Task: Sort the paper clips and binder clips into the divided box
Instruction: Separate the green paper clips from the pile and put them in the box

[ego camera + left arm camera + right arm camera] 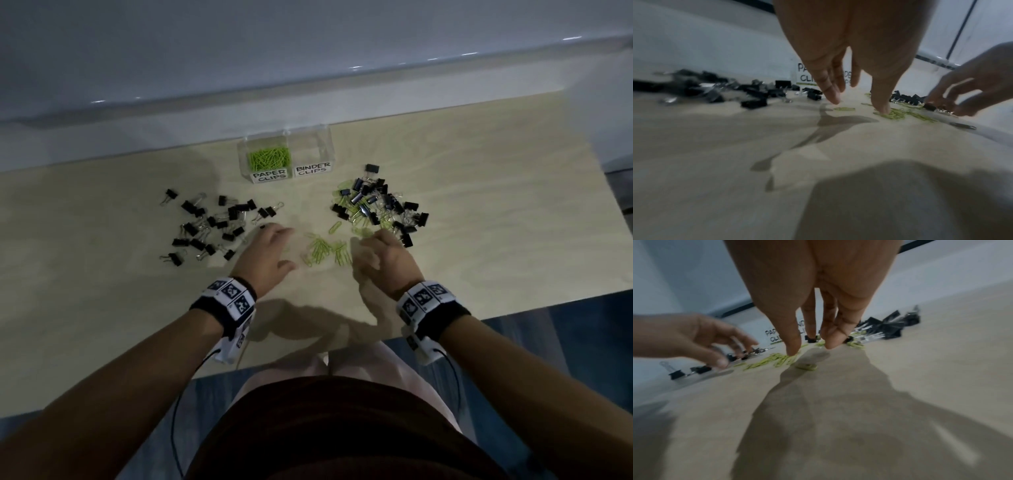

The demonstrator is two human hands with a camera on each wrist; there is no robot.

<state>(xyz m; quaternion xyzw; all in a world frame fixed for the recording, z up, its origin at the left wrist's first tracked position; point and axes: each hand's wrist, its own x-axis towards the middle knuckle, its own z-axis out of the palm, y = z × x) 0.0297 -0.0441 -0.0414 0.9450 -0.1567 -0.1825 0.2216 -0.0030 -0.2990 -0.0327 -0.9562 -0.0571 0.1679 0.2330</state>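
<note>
A clear divided box [286, 173] stands at the back of the table. Its section labelled PAPER CLIPS holds green paper clips [269, 158]; the section labelled BINDER CLIPS [313, 150] looks bare. Loose green paper clips [325, 250] lie between my hands. My left hand [289, 248] reaches down with fingers spread, and its thumb tip touches the green clips [892, 114] in the left wrist view. My right hand [356, 257] hovers with straight fingers just above the table, its thumb at the green clips [781, 360], holding nothing.
A pile of black binder clips [212, 226] lies to the left of my left hand. A mixed heap of black binder clips and green paper clips [380, 209] lies at the right. The wooden table's [479, 267] front edge runs just behind my wrists.
</note>
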